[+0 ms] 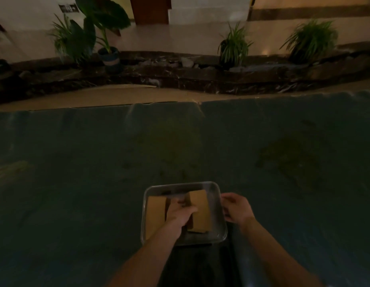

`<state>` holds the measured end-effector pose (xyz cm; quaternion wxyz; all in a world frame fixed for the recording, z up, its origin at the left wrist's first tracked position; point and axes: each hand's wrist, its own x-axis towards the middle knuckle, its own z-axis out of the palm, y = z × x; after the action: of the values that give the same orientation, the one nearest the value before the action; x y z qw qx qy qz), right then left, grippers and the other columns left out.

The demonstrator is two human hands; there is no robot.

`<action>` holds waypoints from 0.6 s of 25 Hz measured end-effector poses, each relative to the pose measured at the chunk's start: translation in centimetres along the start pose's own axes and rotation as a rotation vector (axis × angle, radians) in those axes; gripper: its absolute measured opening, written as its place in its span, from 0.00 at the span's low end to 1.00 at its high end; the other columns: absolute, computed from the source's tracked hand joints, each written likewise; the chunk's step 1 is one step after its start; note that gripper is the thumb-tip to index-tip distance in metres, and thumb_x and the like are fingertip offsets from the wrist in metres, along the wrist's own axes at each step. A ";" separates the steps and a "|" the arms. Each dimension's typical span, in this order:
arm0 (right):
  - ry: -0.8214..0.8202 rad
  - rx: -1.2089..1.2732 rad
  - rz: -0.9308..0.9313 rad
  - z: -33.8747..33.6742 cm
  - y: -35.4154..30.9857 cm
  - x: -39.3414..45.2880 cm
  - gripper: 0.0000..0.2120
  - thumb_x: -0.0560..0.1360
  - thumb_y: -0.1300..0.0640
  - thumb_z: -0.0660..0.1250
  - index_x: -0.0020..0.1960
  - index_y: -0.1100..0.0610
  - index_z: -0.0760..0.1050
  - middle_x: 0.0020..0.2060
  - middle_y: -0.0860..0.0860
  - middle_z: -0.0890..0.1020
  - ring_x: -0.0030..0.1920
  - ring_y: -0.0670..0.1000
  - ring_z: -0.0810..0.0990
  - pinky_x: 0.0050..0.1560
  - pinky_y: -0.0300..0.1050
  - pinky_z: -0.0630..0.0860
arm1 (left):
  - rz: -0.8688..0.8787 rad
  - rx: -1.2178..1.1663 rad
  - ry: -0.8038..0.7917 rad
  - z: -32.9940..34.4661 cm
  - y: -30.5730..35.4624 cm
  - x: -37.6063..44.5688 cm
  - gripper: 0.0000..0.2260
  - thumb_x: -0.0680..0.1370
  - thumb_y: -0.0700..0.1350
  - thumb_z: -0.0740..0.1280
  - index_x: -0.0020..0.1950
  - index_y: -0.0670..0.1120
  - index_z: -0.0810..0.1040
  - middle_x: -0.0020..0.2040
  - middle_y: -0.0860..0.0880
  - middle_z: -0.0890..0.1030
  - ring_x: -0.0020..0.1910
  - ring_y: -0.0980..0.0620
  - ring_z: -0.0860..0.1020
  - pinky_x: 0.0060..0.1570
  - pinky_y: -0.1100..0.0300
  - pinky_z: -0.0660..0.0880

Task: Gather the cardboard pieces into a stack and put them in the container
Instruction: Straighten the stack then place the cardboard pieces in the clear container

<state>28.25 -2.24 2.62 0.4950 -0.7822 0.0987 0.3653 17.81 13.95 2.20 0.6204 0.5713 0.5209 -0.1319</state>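
Two cardboard pieces lie inside the tray (218, 235): a left piece (156, 212) flat along the left wall and a right piece (200, 210), tilted, near the right wall. The left hand (181, 214) reaches in between them, its grip narrow, fingers curled on the right piece's inner edge. The right hand (236, 208) sits at the tray's right rim, fingers bent; whether its grip clasps the rim I cannot tell. The tray sits at the near edge of a dark cloth (76, 183), which lies bare all around it. Plants (234, 45) stand well beyond the cloth's far edge.
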 end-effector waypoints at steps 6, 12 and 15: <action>-0.080 0.026 -0.025 -0.7 -0.1 0.1 0.04 0.79 0.59 0.66 0.50 0.55 0.80 0.42 0.55 0.85 0.39 0.51 0.85 0.31 0.40 0.80 | -0.033 0.024 -0.003 2.3 -0.4 1.0 0.14 0.74 0.47 0.74 0.57 0.53 0.74 0.53 0.50 0.79 0.56 0.48 0.77 0.62 0.48 0.73; -0.083 -0.079 -0.105 -0.9 0.0 0.1 0.05 0.80 0.59 0.65 0.53 0.55 0.78 0.45 0.56 0.84 0.44 0.54 0.85 0.33 0.40 0.81 | 0.126 0.181 0.042 5.1 -0.9 0.7 0.04 0.79 0.47 0.67 0.53 0.56 0.76 0.46 0.56 0.76 0.55 0.50 0.76 0.51 0.57 0.69; -0.073 -0.102 -0.113 -0.9 0.0 0.3 0.04 0.79 0.58 0.66 0.52 0.54 0.78 0.44 0.55 0.84 0.43 0.53 0.84 0.32 0.39 0.80 | 0.173 0.282 0.075 5.6 -1.2 0.7 0.07 0.81 0.47 0.66 0.58 0.49 0.79 0.52 0.51 0.79 0.57 0.49 0.78 0.51 0.59 0.70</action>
<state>28.86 -2.88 2.69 0.4777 -0.7969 0.0178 0.3695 20.01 9.11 -0.08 0.5233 0.6999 0.4689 -0.1284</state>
